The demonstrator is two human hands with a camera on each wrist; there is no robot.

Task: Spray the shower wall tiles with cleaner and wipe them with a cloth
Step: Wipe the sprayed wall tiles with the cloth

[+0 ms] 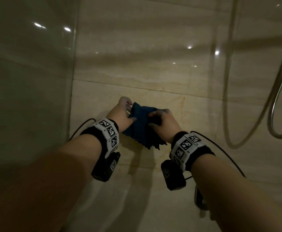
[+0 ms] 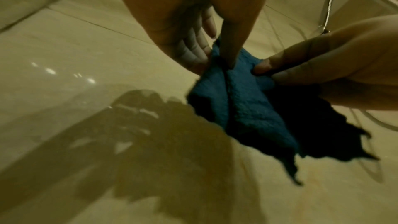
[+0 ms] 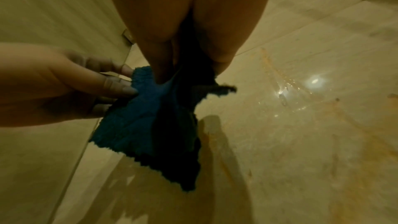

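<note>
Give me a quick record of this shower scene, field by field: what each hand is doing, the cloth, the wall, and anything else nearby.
left hand: pinches the cloth's upper left edge
right hand: grips the cloth's right side
cloth: dark blue, bunched, held between both hands in front of the wall, lower edge hanging free
wall tiles: beige, glossy, with orange-brown streaks right of the cloth
glass panel: at left
shower hose: hangs looped at right
spray cleaner: not in view

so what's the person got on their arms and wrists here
Both forearms are bare, with no sleeves. Each wrist wears a black band topped by white blocks printed with black square marker codes: left wristband, right wristband. A black box-shaped camera hangs under each wrist, and a thin black cable loops from each band.
</note>
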